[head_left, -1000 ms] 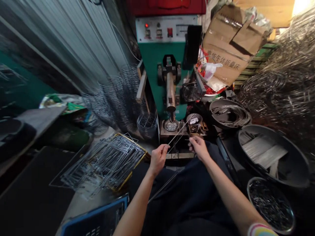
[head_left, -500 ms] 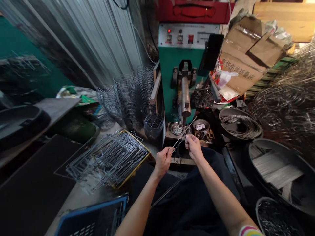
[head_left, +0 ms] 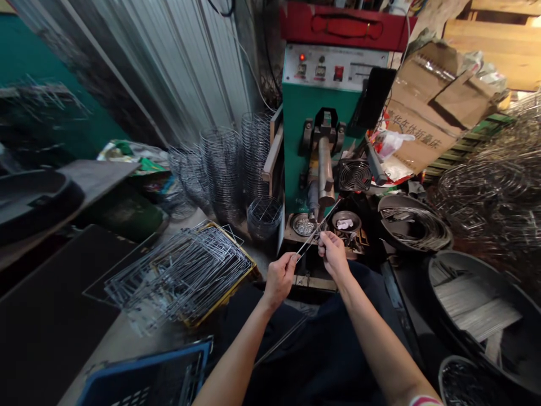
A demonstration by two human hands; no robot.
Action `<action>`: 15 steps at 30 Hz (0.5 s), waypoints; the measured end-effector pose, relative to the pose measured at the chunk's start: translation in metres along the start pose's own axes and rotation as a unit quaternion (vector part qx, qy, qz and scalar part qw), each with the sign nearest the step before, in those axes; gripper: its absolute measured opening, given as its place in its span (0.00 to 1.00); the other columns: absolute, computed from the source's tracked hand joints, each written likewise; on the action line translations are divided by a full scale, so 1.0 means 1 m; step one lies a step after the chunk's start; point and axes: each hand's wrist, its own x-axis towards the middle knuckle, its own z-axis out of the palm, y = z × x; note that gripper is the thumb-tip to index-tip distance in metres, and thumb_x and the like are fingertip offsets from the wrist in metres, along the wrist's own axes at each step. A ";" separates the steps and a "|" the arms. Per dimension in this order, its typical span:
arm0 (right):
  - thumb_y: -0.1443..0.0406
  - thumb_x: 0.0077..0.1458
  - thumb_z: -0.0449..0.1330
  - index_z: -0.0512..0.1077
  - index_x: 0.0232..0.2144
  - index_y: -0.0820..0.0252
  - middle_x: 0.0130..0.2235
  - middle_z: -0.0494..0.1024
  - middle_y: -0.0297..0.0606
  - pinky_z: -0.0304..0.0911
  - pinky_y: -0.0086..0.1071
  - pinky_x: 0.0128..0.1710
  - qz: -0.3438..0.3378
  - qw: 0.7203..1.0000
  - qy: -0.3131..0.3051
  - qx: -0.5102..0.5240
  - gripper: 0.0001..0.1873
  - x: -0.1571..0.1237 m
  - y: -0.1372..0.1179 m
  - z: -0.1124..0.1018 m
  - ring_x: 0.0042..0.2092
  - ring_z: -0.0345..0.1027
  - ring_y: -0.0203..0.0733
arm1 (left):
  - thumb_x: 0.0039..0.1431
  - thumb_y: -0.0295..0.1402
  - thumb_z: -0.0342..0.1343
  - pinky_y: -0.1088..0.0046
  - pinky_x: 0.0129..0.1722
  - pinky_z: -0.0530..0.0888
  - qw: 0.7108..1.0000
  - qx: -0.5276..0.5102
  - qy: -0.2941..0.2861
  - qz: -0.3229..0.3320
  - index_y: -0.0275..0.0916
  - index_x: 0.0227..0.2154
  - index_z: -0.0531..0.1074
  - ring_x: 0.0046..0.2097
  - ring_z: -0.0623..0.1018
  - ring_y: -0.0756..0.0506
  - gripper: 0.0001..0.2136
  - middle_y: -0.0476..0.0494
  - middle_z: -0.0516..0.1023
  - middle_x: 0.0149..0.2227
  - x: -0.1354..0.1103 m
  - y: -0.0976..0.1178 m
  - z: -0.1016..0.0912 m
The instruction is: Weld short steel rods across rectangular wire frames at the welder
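My left hand (head_left: 280, 277) is closed, thumb and fingers pinching thin metal wire (head_left: 305, 246). The wire slants up and right from that grip, passing below the electrode tips of a green spot welder (head_left: 291, 141). My right hand (head_left: 333, 252) is closed in a pinch beside the same wire, with its fingertips at the wire's middle. Whether a small part is also between those fingertips is too fine to make out. Just behind the hands sit a dish of small shiny metal pieces (head_left: 303, 224) and a dish with a pale lump (head_left: 345, 222).
Left of my legs, wire frames (head_left: 190, 270) are heaped on a yellow crate, with a blue crate (head_left: 139, 369) nearer. Stacked wire rings (head_left: 222, 175) stand beside the welder. On the right are a pan of wire coils (head_left: 416, 223) and a large pan of straight wires (head_left: 473, 299).
The view has shifted slightly, so the welder appears lower and further right. Both hands keep their grips, and the wire stays below the electrodes with little visible movement.
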 end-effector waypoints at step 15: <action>0.54 0.42 0.71 0.65 0.24 0.59 0.19 0.64 0.24 0.44 0.21 0.14 -0.003 1.000 -0.019 0.007 0.21 0.000 -0.009 -0.002 0.16 0.51 0.24 | 0.67 0.40 0.46 0.77 0.27 0.64 1.000 -0.004 0.003 0.008 0.36 0.42 0.77 0.26 0.71 0.50 0.17 0.47 0.76 0.26 0.000 0.006 -0.002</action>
